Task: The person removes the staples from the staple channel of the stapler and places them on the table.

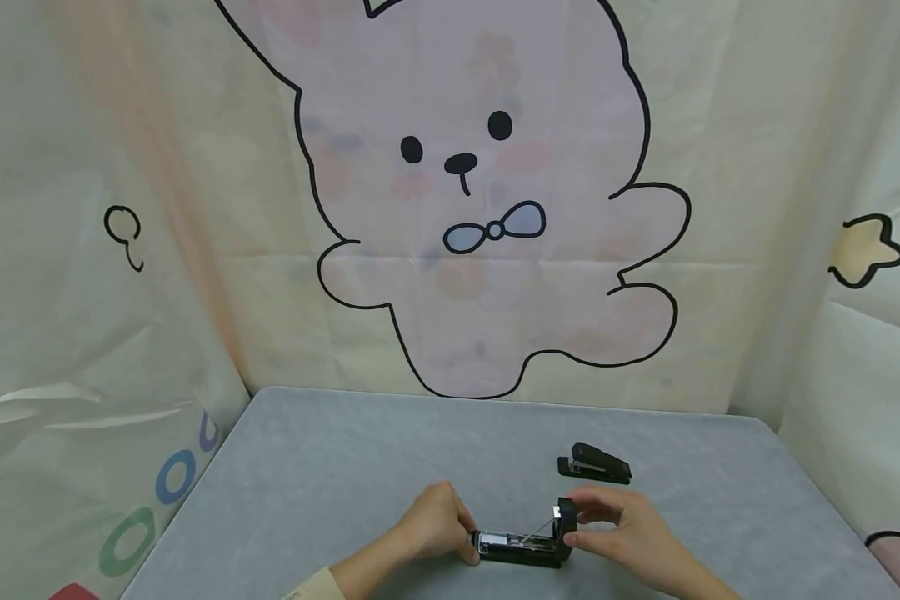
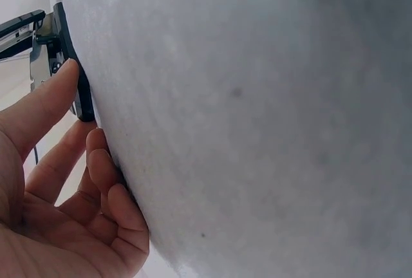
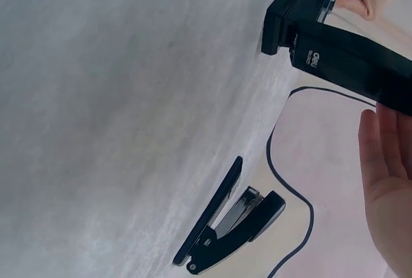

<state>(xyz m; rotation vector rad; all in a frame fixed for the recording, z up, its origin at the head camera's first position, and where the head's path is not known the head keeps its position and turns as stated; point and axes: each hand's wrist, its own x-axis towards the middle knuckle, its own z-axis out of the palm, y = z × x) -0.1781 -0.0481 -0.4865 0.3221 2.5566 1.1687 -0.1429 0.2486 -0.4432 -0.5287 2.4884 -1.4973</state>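
A black stapler (image 1: 517,550) sits on the table with its top arm (image 1: 565,529) swung upright at the right end. A thin metal rod or spring runs slantwise from that arm to the silver magazine. My left hand (image 1: 437,525) pinches the left end of the base, thumb on its near side; in the left wrist view, the thumb presses the base (image 2: 84,98). With thumb and fingers, my right hand (image 1: 626,533) holds the raised arm. Pale lettering marks the top arm (image 3: 354,62) in the right wrist view, where it partly hides the right fingers.
Behind the right hand stands a second black stapler (image 1: 596,464), its arm angled slightly up from its base. A grey cloth covers the table (image 1: 345,467). Pale curtains (image 1: 720,208) with cartoon drawings hang at the back and both sides.
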